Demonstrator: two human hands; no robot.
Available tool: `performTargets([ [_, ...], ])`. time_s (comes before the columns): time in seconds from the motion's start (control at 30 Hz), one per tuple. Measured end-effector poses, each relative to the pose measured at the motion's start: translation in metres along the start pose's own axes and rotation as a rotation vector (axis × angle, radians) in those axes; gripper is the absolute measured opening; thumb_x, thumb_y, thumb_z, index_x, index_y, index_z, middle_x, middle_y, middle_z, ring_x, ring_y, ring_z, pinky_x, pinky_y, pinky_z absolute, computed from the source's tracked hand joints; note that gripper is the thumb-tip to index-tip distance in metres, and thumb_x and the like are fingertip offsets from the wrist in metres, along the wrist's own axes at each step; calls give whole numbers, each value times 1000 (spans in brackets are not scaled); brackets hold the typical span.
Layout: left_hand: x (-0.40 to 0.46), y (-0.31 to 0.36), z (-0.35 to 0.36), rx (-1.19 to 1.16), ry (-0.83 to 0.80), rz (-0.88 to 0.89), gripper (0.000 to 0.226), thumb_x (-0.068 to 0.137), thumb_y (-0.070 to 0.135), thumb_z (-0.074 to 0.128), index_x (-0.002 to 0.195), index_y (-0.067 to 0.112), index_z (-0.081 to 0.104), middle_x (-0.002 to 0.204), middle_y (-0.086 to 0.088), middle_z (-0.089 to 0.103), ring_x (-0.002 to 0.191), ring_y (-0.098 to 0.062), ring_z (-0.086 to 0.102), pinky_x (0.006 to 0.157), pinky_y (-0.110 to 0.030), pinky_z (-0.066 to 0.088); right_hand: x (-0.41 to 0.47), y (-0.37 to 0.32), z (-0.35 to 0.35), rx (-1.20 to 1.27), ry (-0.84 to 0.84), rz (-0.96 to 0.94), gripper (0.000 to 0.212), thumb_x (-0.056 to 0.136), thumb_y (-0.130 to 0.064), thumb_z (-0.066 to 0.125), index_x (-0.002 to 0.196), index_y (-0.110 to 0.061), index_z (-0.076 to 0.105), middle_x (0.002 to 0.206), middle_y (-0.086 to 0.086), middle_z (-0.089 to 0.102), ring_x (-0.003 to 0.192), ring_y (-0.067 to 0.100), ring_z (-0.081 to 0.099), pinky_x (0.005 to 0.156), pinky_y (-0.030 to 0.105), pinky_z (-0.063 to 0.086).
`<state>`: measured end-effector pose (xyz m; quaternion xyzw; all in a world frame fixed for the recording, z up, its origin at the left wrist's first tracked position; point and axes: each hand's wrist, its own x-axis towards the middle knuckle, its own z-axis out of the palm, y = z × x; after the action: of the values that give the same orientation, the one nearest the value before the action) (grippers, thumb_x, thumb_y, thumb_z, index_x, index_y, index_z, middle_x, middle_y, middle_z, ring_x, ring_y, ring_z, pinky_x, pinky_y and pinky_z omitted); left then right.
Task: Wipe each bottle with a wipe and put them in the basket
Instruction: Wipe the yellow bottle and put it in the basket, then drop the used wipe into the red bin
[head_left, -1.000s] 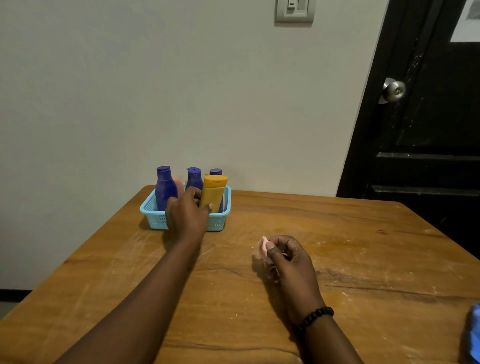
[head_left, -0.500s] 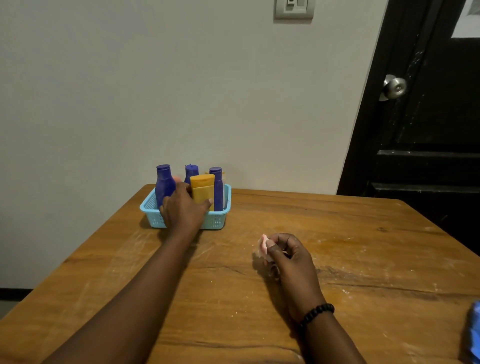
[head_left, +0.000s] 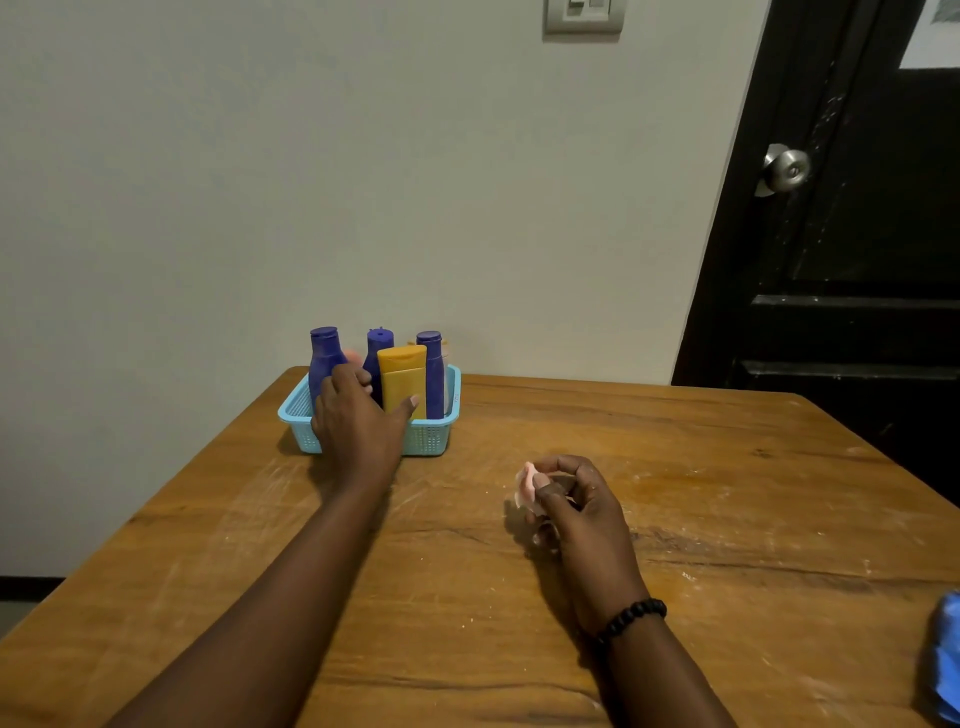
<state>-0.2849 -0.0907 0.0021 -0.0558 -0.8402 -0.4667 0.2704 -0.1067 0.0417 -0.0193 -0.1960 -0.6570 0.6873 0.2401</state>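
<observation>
A light blue basket (head_left: 436, 439) stands at the table's far left edge by the wall. Three dark blue bottles (head_left: 324, 353) (head_left: 380, 343) (head_left: 432, 369) and a yellow bottle (head_left: 402, 376) stand upright in it. A pink thing (head_left: 354, 356) peeks out behind my fingers. My left hand (head_left: 358, 421) reaches over the basket's front wall and holds the yellow bottle low down, thumb on its front, fingers curled at its left side. My right hand (head_left: 582, 509) rests on the table mid-centre and pinches a crumpled pink wipe (head_left: 527, 486).
The wooden table (head_left: 727, 493) runs wide to the right. A blue object (head_left: 945, 660) lies cut off at its right edge. A black door (head_left: 857, 234) with a metal knob (head_left: 785, 169) stands at the right, behind the table.
The yellow bottle went from tilted in my left hand to upright in the basket. My right hand with the wipe has stayed in place.
</observation>
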Motion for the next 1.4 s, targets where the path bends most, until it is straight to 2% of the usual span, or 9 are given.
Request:
performTargets([
  [0.07, -10, 2, -3, -17, 82, 28, 48, 77, 32, 83, 106, 14, 48, 110, -9, 59, 103, -27, 57, 88, -50, 52, -1, -2, -1, 49, -38, -3, 29, 98, -11, 51, 106, -33, 67, 102, 2, 66, 85, 28, 67, 71, 45, 59],
  [0.2, -38, 5, -10, -10, 129, 133, 42, 81, 27, 78, 106, 20, 46, 107, -4, 57, 98, -20, 53, 81, -43, 54, -2, -5, -1, 231, -74, 61, 30, 100, -8, 46, 104, -21, 72, 94, 8, 73, 82, 31, 61, 74, 46, 53],
  [0.43, -87, 8, -21, 1, -115, 206, 32, 85, 22, 73, 101, 31, 46, 98, 9, 52, 90, -11, 52, 73, -33, 55, -8, -8, -7, 276, -100, 65, 13, 84, -18, 70, 97, -16, 73, 101, 8, 70, 85, 21, 65, 77, 46, 59],
  [0.73, -122, 14, -51, -99, -392, 258, 20, 93, 16, 62, 102, 34, 59, 97, 17, 58, 89, 0, 55, 76, -32, 57, -17, 0, -9, 24, 32, -76, 23, 86, -8, 69, 104, -23, 68, 105, 2, 68, 100, 20, 65, 86, 37, 58],
  [0.83, -129, 10, -71, -122, -405, 223, 21, 92, 16, 63, 104, 33, 61, 97, 17, 61, 89, -1, 58, 76, -34, 58, -29, 1, -1, 14, -4, -87, 21, 85, -6, 70, 102, -18, 66, 104, 7, 69, 95, 23, 69, 82, 36, 60],
  [0.97, -137, 4, -119, -293, -491, 87, 38, 91, 21, 68, 121, 42, 58, 108, 18, 63, 96, -2, 62, 68, -16, 55, -55, 2, 19, -60, -102, -103, 17, 82, -13, 75, 97, -17, 66, 92, 2, 68, 84, 18, 66, 67, 26, 54],
  [1.1, -146, -4, -168, -517, -642, 7, 40, 89, 20, 71, 117, 47, 61, 112, 19, 64, 99, -4, 64, 74, -26, 60, -84, -1, 44, -80, -226, -156, 20, 81, -13, 76, 97, -15, 64, 87, 0, 65, 80, 12, 63, 69, 23, 53],
  [1.23, -140, -15, -196, -475, -547, 88, 36, 87, 24, 73, 118, 39, 64, 108, 14, 65, 95, -4, 64, 75, -19, 54, -109, -13, 66, 20, -323, -195, 26, 82, -4, 73, 104, -2, 59, 87, 7, 64, 74, 6, 62, 62, 14, 49],
  [1.4, -131, -35, -219, -407, -482, 96, 16, 84, 27, 76, 99, 25, 70, 104, 9, 66, 94, -14, 63, 81, -40, 58, -132, -25, 87, 53, -389, -196, 26, 86, -7, 70, 108, -2, 57, 86, 12, 72, 70, 4, 66, 57, 12, 48],
])
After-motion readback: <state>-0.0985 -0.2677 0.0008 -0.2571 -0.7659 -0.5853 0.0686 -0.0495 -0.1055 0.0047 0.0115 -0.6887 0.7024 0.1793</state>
